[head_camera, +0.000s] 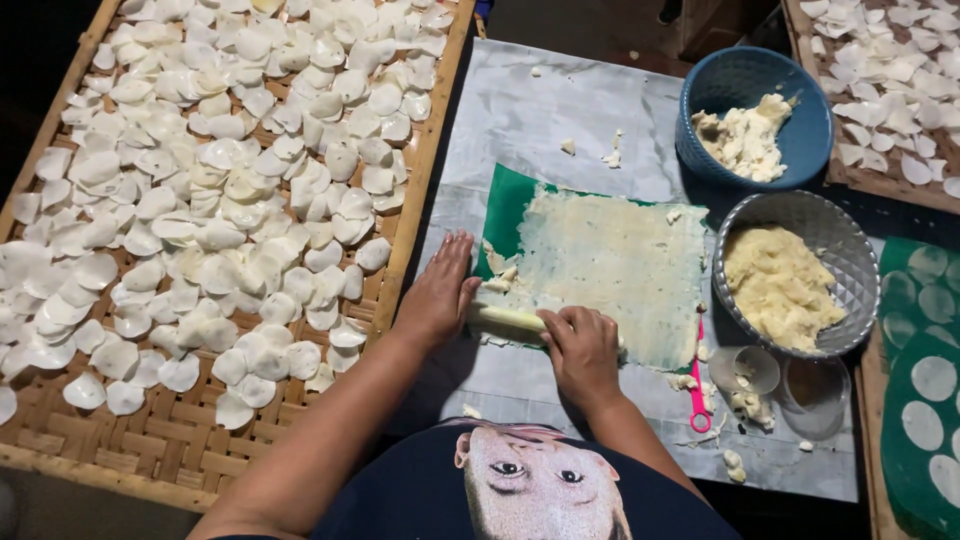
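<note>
Both of our hands are on one pale roller (505, 320) lying along the near edge of the green sheet (515, 205). Our right hand (583, 350) is closed around the roller's right end, fingers curled over it. Our left hand (437, 295) is flat and open, palm down, pressing at the roller's left end, fingers spread toward the sheet's near left corner.

Sheet carries a thin, pale layer of dough (615, 265) spread almost edge to edge; only the far left corner shows bare green. Loose scraps sit by the left edge, just beyond our left hand.

Sheet lies on a grey plastic cover (560, 110), a few crumbs toward its far edge.

Right of the sheet: a metal bowl (850, 250) of yellowish dough, touching the sheet's right edge. Beyond it, a blue basket (800, 80) with whiter scraps. Near the cover's near right corner: a pink tool (698, 395), two clear cups (755, 368), more crumbs.

Left of the cover: a woven bamboo tray (170, 440) full of thin white discs (230, 180). Second tray of discs at far right corner, partly out of view.
</note>
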